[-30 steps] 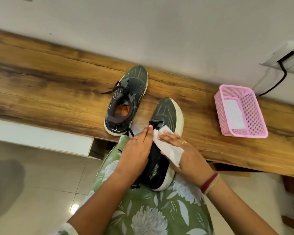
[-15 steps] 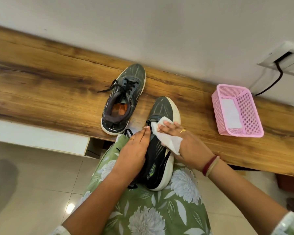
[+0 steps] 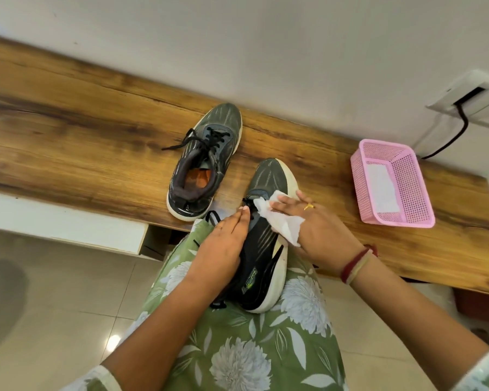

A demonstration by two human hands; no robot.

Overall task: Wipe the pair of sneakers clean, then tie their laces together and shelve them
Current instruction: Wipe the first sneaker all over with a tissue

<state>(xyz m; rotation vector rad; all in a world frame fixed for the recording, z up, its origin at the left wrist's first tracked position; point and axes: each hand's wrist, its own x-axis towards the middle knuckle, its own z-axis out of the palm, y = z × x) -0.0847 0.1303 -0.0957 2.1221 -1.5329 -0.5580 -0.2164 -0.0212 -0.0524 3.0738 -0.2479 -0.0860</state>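
One dark grey sneaker with a white sole (image 3: 261, 263) rests on my lap, its toe over the wooden bench's edge. My left hand (image 3: 220, 246) lies along its left side and steadies it, fingers straight. My right hand (image 3: 314, 224) presses a white wipe (image 3: 277, 220) flat against the upper near the laces. The second sneaker (image 3: 206, 162) stands on the bench (image 3: 82, 136) to the left, its black laces loose and its orange insole showing.
A pink plastic basket (image 3: 407, 190) holding a white sheet sits on the bench at the right. A wall socket with a black cable (image 3: 460, 119) is above it. Tiled floor lies below, and my lap is covered in green floral fabric (image 3: 237, 348).
My right hand has slid the wipe forward along the sneaker's upper, from the side by the heel to near the laces. The left hand stays put on the shoe.
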